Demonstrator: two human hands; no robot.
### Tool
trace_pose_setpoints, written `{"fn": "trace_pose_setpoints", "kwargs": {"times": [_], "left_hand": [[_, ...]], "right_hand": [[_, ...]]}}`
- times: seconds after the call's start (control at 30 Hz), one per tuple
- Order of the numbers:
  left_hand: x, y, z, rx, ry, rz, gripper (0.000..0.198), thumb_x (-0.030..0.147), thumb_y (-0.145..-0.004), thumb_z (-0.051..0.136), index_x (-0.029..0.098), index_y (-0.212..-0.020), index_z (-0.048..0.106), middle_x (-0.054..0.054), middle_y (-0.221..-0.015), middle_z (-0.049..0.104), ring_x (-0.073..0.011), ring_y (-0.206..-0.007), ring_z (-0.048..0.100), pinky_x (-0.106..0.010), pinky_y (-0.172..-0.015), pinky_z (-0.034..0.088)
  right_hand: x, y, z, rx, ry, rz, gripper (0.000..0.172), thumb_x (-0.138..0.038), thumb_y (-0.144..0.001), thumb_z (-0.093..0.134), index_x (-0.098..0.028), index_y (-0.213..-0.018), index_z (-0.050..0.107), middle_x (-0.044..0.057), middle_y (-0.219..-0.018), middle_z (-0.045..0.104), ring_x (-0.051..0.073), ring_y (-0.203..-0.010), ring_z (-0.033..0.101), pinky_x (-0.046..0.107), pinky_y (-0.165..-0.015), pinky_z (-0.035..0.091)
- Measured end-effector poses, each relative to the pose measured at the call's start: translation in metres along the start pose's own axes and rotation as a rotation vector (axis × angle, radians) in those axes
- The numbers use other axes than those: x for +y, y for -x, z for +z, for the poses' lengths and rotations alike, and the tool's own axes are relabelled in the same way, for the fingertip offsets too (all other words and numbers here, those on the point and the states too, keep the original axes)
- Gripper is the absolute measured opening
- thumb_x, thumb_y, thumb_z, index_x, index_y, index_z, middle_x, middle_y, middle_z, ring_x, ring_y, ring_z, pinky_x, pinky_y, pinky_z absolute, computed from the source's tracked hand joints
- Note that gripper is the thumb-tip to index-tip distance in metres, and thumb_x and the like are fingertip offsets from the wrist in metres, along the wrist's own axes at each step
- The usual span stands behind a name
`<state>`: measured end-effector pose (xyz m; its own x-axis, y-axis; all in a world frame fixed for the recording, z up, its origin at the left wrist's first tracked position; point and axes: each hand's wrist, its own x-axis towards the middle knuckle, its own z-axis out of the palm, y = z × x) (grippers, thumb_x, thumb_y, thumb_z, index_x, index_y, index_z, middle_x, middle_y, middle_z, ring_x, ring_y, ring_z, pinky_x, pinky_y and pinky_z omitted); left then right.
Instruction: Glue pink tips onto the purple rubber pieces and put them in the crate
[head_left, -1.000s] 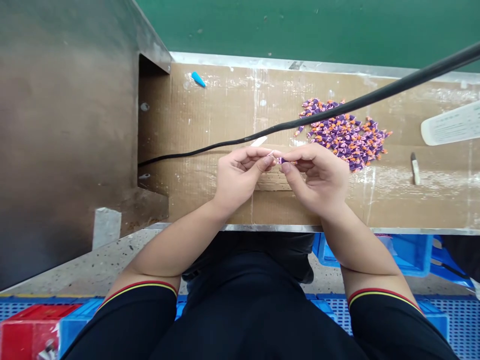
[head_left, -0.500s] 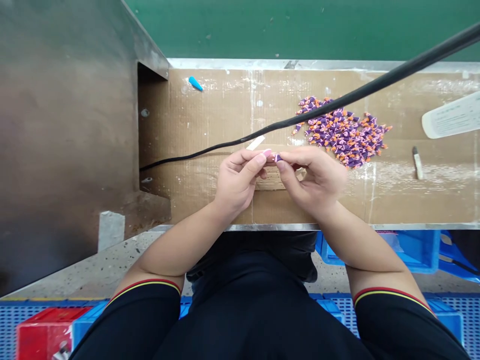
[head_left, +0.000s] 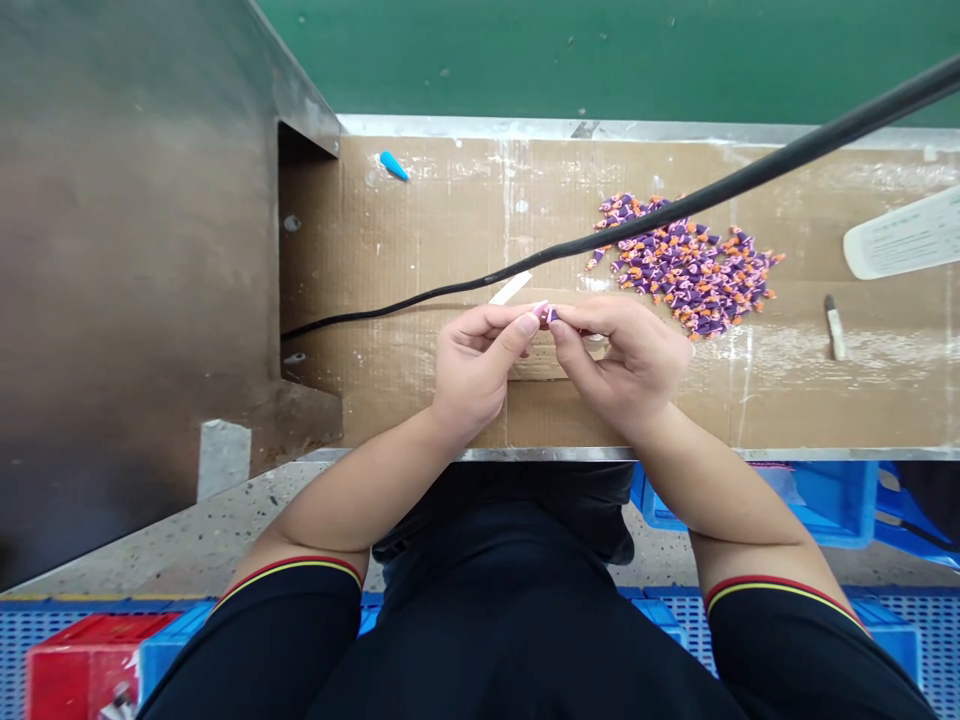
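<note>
Over the cardboard-covered bench, my left hand pinches a small pink piece between thumb and forefinger. Facing it, my right hand is closed on a small purple-and-pink piece. The two pieces meet or nearly meet between my fingertips; whether they are joined I cannot tell. To the right of my hands lies a pile of small purple, pink and orange pieces. A white strip lies just beyond my left hand.
A black cable crosses above the cardboard. A large metal housing stands at the left. A blue cone-shaped piece lies at the back; a white bottle and a short black-tipped stick lie at the right.
My fingertips have drawn slightly closer together, and less of the pink piece shows in my left hand. The pile and bench things lie as before.
</note>
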<state>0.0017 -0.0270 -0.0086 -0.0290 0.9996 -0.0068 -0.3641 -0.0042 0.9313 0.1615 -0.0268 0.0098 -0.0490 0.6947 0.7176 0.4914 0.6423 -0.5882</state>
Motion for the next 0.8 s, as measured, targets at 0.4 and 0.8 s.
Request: {"fn": "trace_pose_setpoints", "kwargs": {"times": [0.4, 0.8], "left_hand": [[-0.0009, 0.0054, 0.0036, -0.038, -0.074, 0.248, 0.009, 0.039, -0.100, 0.089, 0.034, -0.107, 0.091, -0.002, -0.110, 0.089, -0.0203, -0.102, 0.087, -0.037, -0.097, 0.075], [-0.0027, 0.0072, 0.0027, -0.085, -0.091, 0.155, 0.025, 0.057, -0.094, 0.092, 0.036, -0.107, 0.091, -0.004, -0.109, 0.089, -0.0241, -0.105, 0.086, -0.048, -0.104, 0.074]], "right_hand": [[-0.0032, 0.0032, -0.0005, 0.016, 0.177, 0.005, 0.006, -0.025, -0.105, 0.077, -0.029, -0.101, 0.079, -0.001, -0.090, 0.087, 0.017, -0.077, 0.083, 0.031, -0.072, 0.071], [-0.0004, 0.0050, -0.0052, 0.015, 0.095, 0.013, 0.008, -0.027, -0.105, 0.077, -0.031, -0.110, 0.082, 0.003, -0.098, 0.088, 0.022, -0.085, 0.085, 0.039, -0.082, 0.075]]}}
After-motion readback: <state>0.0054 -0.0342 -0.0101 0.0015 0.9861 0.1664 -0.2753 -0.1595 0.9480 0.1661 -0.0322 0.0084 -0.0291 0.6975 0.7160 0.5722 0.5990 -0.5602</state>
